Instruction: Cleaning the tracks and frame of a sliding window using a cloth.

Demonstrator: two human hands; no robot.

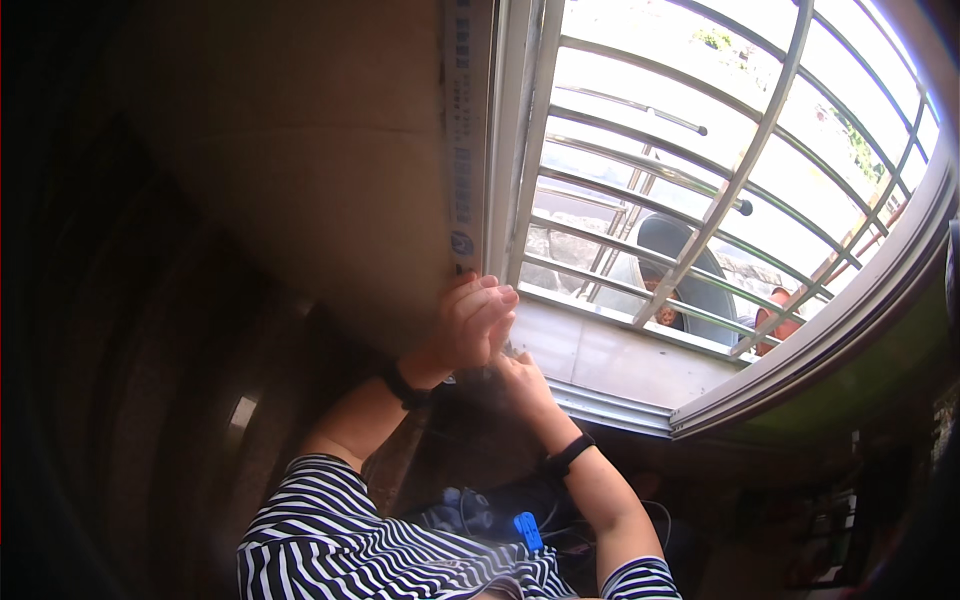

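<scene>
My left hand (476, 321) is raised at the lower end of the vertical window frame (507, 150), its fingers bent and close together beside the frame. A strip of printed film (463, 150) runs down the frame's room side, ending near these fingers. Just below and to the right, my right hand (523, 384) is curled near the bottom corner of the window, almost touching my left hand. Dark shadow and the hands themselves hide whatever may be between the fingers. Each wrist wears a black band.
Metal security bars (705, 225) span the window opening. Beneath them lie a pale sill (600, 349) and the aluminium sliding track (615, 409). A large grey container (694, 262) stands outside. A blue clip (529, 531) hangs at my striped shirt, with cables nearby.
</scene>
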